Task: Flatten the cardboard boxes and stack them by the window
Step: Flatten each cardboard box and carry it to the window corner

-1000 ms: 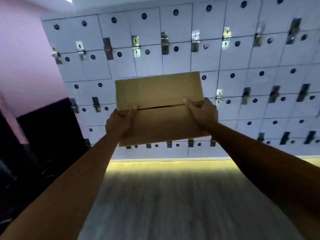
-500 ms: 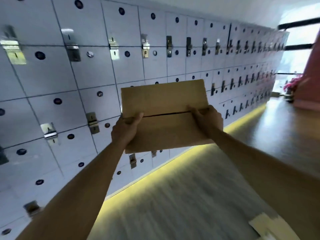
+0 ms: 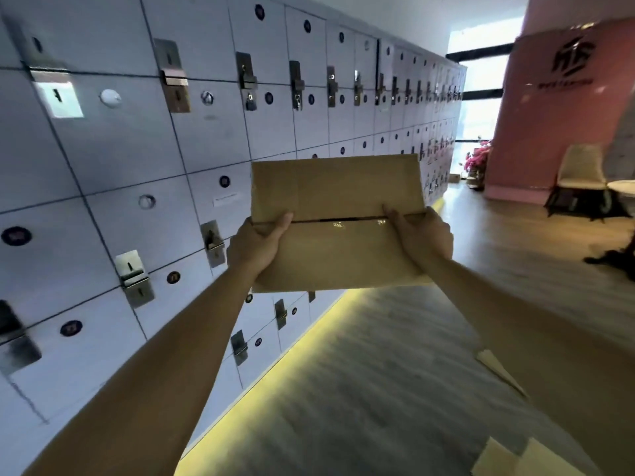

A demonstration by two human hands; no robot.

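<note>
I hold a brown cardboard box (image 3: pixel 338 201) out in front of me at chest height, its closed flaps facing me with a dark seam across the middle. My left hand (image 3: pixel 256 243) grips its left edge, thumb on the seam. My right hand (image 3: pixel 422 235) grips its right edge the same way. Far down the corridor a bright window (image 3: pixel 477 97) shows beyond the lockers. Pieces of flat cardboard (image 3: pixel 501 372) lie on the floor at the lower right.
A long wall of white lockers (image 3: pixel 137 166) runs along my left. A pink wall (image 3: pixel 556 115) stands at the right with a chair (image 3: pixel 580 180) before it. Pink flowers (image 3: pixel 476 158) sit near the window. The wooden floor (image 3: pixel 343 389) stretches ahead.
My view has swung right, from facing the lockers to looking down the corridor toward the window. Both hands keep the same hold on the box.
</note>
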